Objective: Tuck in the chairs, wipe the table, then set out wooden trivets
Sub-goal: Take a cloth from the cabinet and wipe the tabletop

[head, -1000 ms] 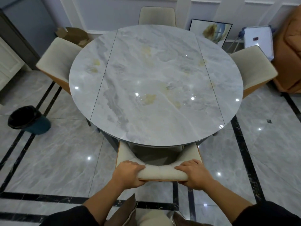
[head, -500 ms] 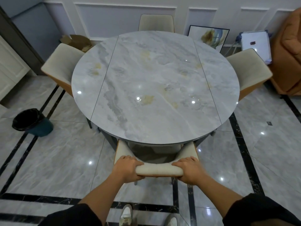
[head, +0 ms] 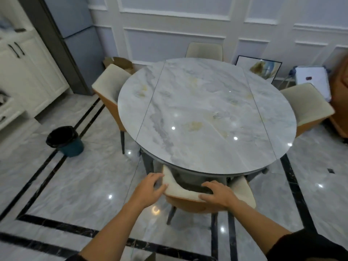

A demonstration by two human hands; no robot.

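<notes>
The near chair has a cream backrest and an orange outer shell, and its seat is pushed under the round grey marble table. My left hand is at the backrest's left corner with fingers spread, only the thumb touching the top edge. My right hand lies over the top of the backrest, fingers in front and thumb behind. Three more cream chairs stand around the table: left chair, far chair, right chair. No cloth or trivets are in view.
A dark bin with a black liner stands on the floor to the left. A cardboard box, a framed picture and a white board lean near the back wall. White cabinets are at far left, an orange sofa at right.
The near chair has slid further under the table. My left hand has opened and come off the backrest; my head has risen and turned left, showing more of the room.
</notes>
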